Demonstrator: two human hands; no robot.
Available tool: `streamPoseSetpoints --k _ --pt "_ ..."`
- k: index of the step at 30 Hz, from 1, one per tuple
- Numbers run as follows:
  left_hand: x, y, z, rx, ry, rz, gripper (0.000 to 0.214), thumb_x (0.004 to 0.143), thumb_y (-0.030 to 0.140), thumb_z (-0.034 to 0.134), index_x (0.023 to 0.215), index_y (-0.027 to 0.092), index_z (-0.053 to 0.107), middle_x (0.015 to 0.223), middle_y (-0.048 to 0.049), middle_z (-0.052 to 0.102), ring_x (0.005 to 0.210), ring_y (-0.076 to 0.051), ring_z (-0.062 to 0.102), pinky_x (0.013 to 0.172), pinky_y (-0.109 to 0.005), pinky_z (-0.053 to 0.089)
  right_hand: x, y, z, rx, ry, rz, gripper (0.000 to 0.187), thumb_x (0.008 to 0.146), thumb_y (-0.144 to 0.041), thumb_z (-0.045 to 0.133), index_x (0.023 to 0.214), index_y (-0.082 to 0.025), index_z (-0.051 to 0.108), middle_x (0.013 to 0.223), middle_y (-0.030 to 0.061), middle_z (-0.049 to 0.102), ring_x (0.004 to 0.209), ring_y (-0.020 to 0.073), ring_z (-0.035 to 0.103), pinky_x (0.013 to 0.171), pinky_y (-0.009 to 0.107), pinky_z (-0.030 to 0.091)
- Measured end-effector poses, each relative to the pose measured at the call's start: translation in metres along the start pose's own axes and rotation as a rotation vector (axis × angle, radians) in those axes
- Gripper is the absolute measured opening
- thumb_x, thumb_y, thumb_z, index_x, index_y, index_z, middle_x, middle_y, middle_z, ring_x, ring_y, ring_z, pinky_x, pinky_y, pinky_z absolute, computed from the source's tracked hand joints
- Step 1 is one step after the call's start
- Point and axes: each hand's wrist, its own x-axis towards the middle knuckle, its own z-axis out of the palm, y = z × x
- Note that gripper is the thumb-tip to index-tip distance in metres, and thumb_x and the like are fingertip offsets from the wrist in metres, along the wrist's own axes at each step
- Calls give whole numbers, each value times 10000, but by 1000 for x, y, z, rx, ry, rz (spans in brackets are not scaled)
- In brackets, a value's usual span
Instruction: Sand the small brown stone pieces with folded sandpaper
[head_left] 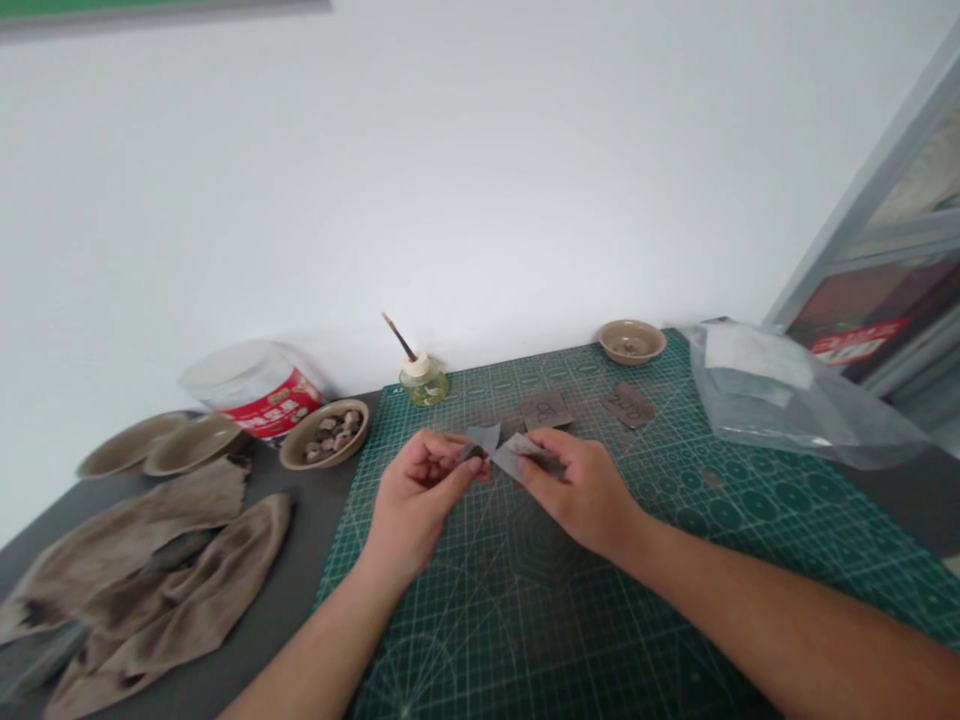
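My left hand (pixel 429 487) pinches a small dark stone-like piece (pixel 472 453) between thumb and fingers. Held in my right hand (pixel 576 487) is a folded grey sheet of sandpaper (pixel 517 452), its loose corner close to the dark piece. I cannot tell whether the two touch. Behind the hands a small grey-blue sheet (pixel 484 437) shows in part. Two brown sandpaper pieces with handwritten marks, one nearer the middle (pixel 546 408) and one farther right (pixel 628 405), lie flat on the green cutting mat (pixel 465 620).
Left of the mat stand a bowl of small stones (pixel 324 436), two stacked-looking bowls (pixel 196 447), a red-labelled plastic tub (pixel 259 390) and a crumpled brown cloth (pixel 172 580). A glass jar with a brush (pixel 423 380), a small bowl (pixel 632 341) and a clear plastic bag (pixel 787 395) sit farther back.
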Motion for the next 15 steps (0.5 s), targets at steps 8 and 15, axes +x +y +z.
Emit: streamPoseSetpoints --k 8,15 --pt "5 -2 -12 198 -59 20 123 796 175 711 870 178 613 735 13 645 658 -111 600 634 -220 466 -1 11 8 -155 -332 12 203 735 -254 724 902 -176 640 858 25 648 847 193 568 752 290 426" --pt "1 1 -8 469 -321 94 72 802 135 670 857 174 644 822 -25 654 794 -158 614 745 -284 475 6 16 2 329 -340 77 309 873 -340 633 1148 -203 598 952 26 672 784 154 592 699 265 463"
